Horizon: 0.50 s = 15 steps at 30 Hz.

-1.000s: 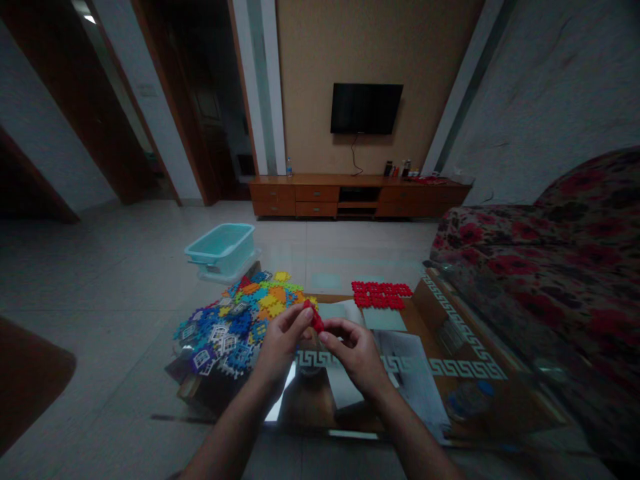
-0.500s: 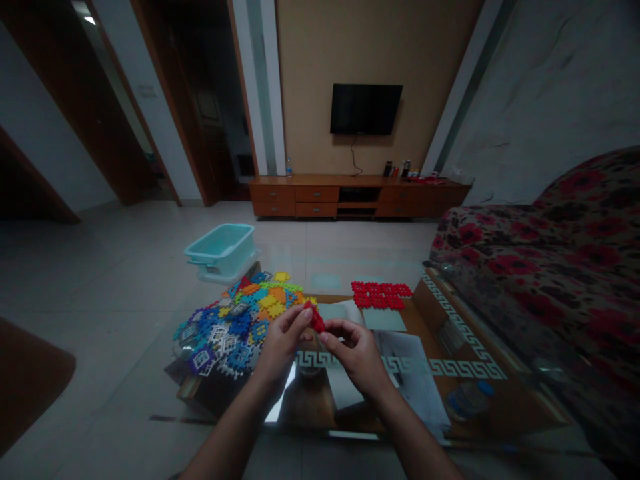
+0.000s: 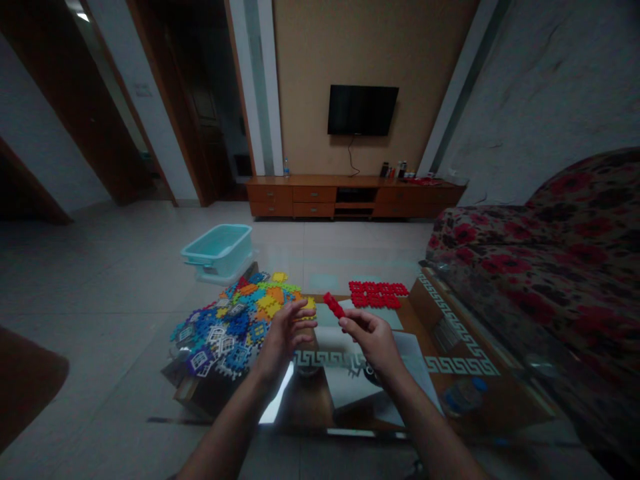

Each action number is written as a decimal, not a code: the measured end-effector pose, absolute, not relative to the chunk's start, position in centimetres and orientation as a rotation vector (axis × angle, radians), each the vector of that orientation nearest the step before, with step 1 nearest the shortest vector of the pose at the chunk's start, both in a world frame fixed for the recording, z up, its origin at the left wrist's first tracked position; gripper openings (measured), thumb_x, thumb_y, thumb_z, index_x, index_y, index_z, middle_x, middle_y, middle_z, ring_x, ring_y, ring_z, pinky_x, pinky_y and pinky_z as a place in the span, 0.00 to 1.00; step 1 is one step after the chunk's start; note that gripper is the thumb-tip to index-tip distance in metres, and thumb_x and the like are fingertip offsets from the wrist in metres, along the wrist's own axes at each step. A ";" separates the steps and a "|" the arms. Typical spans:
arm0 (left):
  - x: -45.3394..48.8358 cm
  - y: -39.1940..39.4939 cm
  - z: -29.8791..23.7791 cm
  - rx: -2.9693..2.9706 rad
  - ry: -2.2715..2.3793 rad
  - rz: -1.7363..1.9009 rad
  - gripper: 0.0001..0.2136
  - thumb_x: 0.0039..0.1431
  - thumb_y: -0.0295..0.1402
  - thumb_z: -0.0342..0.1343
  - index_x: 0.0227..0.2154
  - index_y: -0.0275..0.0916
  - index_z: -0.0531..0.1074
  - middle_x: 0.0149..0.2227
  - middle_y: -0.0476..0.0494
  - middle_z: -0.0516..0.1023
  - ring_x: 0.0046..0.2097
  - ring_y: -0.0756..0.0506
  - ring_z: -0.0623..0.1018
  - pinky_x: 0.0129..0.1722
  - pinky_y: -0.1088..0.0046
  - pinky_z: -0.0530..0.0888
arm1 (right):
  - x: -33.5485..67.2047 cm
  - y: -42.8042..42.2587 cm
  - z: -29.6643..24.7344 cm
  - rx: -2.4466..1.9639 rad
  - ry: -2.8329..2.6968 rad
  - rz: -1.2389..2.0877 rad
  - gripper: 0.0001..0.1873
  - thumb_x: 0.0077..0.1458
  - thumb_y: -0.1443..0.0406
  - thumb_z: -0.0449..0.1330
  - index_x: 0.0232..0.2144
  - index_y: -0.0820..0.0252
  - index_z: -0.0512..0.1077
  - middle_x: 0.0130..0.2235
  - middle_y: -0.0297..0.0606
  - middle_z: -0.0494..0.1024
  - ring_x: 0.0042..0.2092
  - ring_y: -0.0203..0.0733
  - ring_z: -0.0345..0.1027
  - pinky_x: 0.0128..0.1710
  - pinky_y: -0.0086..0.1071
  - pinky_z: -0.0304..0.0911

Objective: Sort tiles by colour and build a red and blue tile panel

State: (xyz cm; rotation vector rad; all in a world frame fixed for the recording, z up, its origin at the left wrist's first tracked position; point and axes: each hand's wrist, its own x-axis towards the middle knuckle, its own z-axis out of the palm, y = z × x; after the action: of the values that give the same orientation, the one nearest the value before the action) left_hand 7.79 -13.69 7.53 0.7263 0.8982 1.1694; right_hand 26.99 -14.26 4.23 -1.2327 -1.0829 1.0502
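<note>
Between the thumb and fingers of my right hand [image 3: 369,333] is a red interlocking plastic piece [image 3: 334,305], held up on a slant over the glass table. My left hand [image 3: 289,328] is open and holds nothing, its fingers apart, just left of the red piece. Beside it spreads a heap of colourful interlocking building pieces [image 3: 235,327], blue, white, yellow, orange and purple, some with window shapes. Farther back on the right lie several red pieces [image 3: 379,293] set in rows.
A turquoise plastic bin [image 3: 220,247] stands beyond the heap. A capped bottle [image 3: 465,395] shows at the table's right, near papers [image 3: 350,387]. A flowered sofa [image 3: 540,233] borders the right side. A low wooden cabinet [image 3: 315,195] stands against the far wall.
My left hand has let go of the red piece and moved slightly left, its fingers opening. The right hand keeps the piece and has shifted a little to the right.
</note>
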 end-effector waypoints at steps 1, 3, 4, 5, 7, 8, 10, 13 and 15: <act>7.7 -13.7 7.6 0.728 0.894 1.169 0.29 0.50 0.55 0.59 0.47 0.36 0.74 0.44 0.37 0.78 0.42 0.41 0.78 0.36 0.69 0.72 | 27.9 -13.9 4.0 -1.267 -1.069 1.000 0.25 0.41 0.48 0.71 0.33 0.62 0.80 0.31 0.41 0.81 0.32 0.45 0.72 0.32 0.36 0.66; 7.6 -13.7 7.6 0.730 0.882 1.161 0.30 0.51 0.55 0.58 0.48 0.35 0.73 0.44 0.37 0.78 0.42 0.41 0.78 0.36 0.68 0.72 | 30.2 -13.0 3.4 -1.365 -1.044 0.879 0.28 0.40 0.46 0.70 0.33 0.64 0.80 0.30 0.43 0.81 0.33 0.47 0.73 0.32 0.37 0.66; 7.5 -13.7 7.6 0.732 0.875 1.156 0.30 0.51 0.55 0.58 0.48 0.35 0.73 0.43 0.37 0.79 0.42 0.41 0.78 0.36 0.68 0.72 | 31.6 -12.5 3.0 -1.424 -1.038 0.810 0.29 0.40 0.45 0.69 0.34 0.64 0.80 0.31 0.44 0.82 0.33 0.48 0.74 0.32 0.37 0.67; 7.5 -13.7 7.6 0.734 0.866 1.151 0.30 0.51 0.55 0.57 0.48 0.35 0.73 0.43 0.37 0.79 0.42 0.41 0.78 0.36 0.68 0.72 | 33.1 -12.0 2.6 -1.485 -1.030 0.726 0.30 0.40 0.44 0.68 0.34 0.65 0.80 0.31 0.44 0.82 0.33 0.49 0.74 0.32 0.37 0.67; 7.4 -13.7 7.7 0.737 0.850 1.142 0.29 0.52 0.54 0.57 0.47 0.35 0.72 0.43 0.37 0.79 0.42 0.40 0.78 0.36 0.68 0.72 | 36.0 -11.2 1.7 -1.583 -0.984 0.553 0.32 0.39 0.43 0.67 0.34 0.66 0.79 0.33 0.46 0.82 0.35 0.50 0.75 0.35 0.37 0.68; 7.4 -13.7 7.7 0.737 0.846 1.139 0.28 0.53 0.54 0.56 0.47 0.35 0.72 0.42 0.37 0.79 0.42 0.40 0.78 0.36 0.68 0.72 | 37.5 -10.9 1.2 -1.618 -0.959 0.504 0.31 0.39 0.44 0.67 0.34 0.66 0.79 0.34 0.48 0.82 0.36 0.50 0.76 0.35 0.37 0.68; 7.4 -13.7 7.8 0.735 0.840 1.132 0.28 0.54 0.54 0.55 0.47 0.35 0.72 0.42 0.37 0.79 0.43 0.40 0.78 0.36 0.68 0.72 | 40.2 -10.4 0.2 -1.707 -0.903 0.398 0.30 0.39 0.46 0.66 0.35 0.66 0.78 0.34 0.50 0.82 0.36 0.51 0.76 0.35 0.37 0.68; 7.5 -13.8 7.9 0.736 0.827 1.124 0.27 0.54 0.54 0.54 0.47 0.35 0.72 0.42 0.37 0.79 0.43 0.40 0.77 0.37 0.68 0.72 | 43.3 -9.9 -1.7 -1.860 -0.816 0.245 0.29 0.40 0.46 0.65 0.34 0.66 0.77 0.33 0.52 0.81 0.34 0.54 0.75 0.34 0.40 0.66; 7.7 -13.9 7.9 0.734 0.831 1.121 0.27 0.55 0.54 0.54 0.46 0.35 0.72 0.42 0.37 0.80 0.43 0.40 0.77 0.37 0.68 0.72 | 44.7 -9.5 -3.1 -1.948 -0.792 0.168 0.27 0.39 0.47 0.64 0.32 0.65 0.76 0.31 0.52 0.81 0.34 0.55 0.75 0.36 0.42 0.65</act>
State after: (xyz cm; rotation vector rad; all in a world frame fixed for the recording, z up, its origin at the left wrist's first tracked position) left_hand 7.67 -13.85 7.87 0.7341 0.8307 1.1212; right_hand 44.66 -9.50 -3.13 -1.9483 -0.7920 0.1682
